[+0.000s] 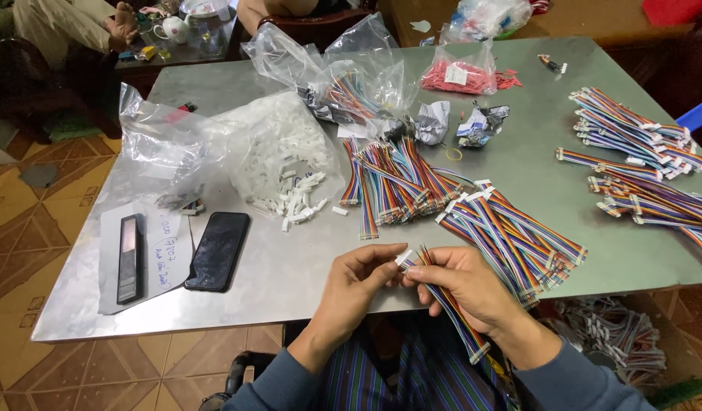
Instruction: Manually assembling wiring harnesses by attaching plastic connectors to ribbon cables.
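Holding a rainbow ribbon cable (451, 308) in your right hand (465, 285), you keep its loose wire ends up near your fingertips while the rest trails down past your wrist to a white plug at its lower end, below the desk (290, 266) edge. Your right grip is clamped on that cable. Your left hand (360, 275) pinches a small white connector housing (403, 257) between thumb and forefinger, its grip closed on the piece, right at the cable's bare ends; whether the wires are already seated inside it, you cannot tell.

Both hands sit at the near edge of the grey metal desk, over your lap. Just beyond your right hand lies a heap of finished rainbow cables (511, 236), and behind that a fanned bundle of cables (393, 183). More cables are stacked at the far right (640, 137). To the left of the bundle, a clear plastic bag of white connector housings (279, 156) lies open, with loose ones spilled near its mouth. A black smartphone (218, 251) lies face up left of your hands, beside a slim black device (129, 259) resting on a sheet of paper. A bag of red parts (461, 76) sits at the far side.
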